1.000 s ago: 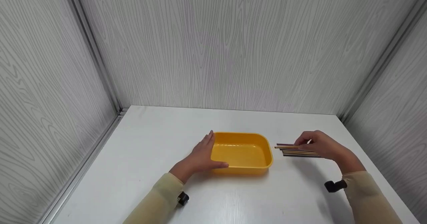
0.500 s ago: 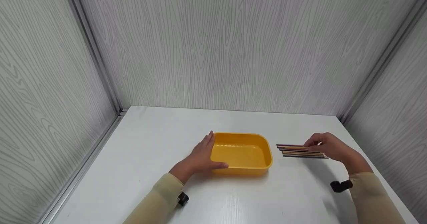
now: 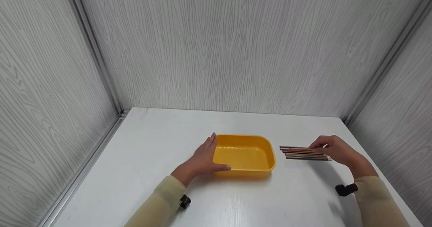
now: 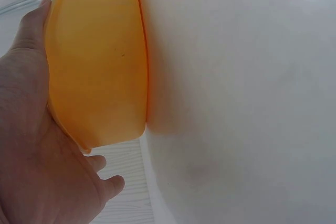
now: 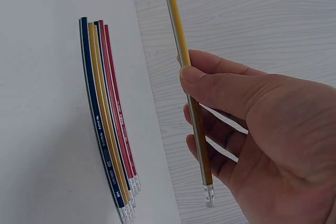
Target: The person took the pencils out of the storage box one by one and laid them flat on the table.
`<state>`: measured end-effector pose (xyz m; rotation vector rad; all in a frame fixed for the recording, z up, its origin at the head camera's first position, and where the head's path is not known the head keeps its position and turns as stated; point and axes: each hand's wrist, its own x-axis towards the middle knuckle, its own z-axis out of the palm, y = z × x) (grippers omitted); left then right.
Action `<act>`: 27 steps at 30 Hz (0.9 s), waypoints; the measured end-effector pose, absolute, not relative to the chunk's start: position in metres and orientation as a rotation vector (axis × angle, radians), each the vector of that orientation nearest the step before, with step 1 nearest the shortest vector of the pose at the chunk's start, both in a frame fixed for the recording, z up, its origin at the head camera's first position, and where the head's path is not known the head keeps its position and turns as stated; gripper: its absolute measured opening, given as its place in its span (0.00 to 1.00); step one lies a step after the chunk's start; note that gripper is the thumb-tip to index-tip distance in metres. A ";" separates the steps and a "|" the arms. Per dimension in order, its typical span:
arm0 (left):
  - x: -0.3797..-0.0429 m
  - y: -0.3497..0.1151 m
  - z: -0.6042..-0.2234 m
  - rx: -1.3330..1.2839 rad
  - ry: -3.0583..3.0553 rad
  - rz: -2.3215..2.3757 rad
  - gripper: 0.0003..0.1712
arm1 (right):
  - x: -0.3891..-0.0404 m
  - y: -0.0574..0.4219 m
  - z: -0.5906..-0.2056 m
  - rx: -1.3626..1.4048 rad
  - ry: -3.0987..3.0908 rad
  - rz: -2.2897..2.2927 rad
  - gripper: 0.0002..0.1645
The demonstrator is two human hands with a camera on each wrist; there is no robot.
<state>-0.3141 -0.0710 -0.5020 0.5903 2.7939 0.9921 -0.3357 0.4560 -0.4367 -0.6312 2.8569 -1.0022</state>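
Note:
My left hand [image 3: 201,156] rests against the left end of a yellow plastic box [image 3: 248,173]. Its thumb lies along the near rim and the fingers stretch straight toward the far corner. In the left wrist view, the palm lies alongside the box's wall [image 4: 100,61]. My right hand [image 5: 278,129] pinches a yellow pencil [image 5: 177,24] between thumb and index finger, its eraser end pointing down in that view. Beside it, on the white table, lies a row of dark blue, yellow and red pencils [image 5: 105,108]. From the head, the right hand [image 3: 334,150] overlaps their right part.
The white tabletop [image 3: 162,132] runs back to a grey wood-grain wall [image 3: 216,51]. Similar panels stand at the left [image 3: 44,85] and the right [image 3: 398,129]. A small black device [image 3: 346,189] sits at the right wrist, with another at the left cuff.
My right hand has shifted a little to the right with the yellow pencil, mostly in the first half second. The left hand and the box stay in place.

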 end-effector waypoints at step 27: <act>-0.314 -0.070 -0.499 0.558 2.798 0.946 0.83 | -0.336 0.456 -0.487 -0.562 2.922 -1.039 0.10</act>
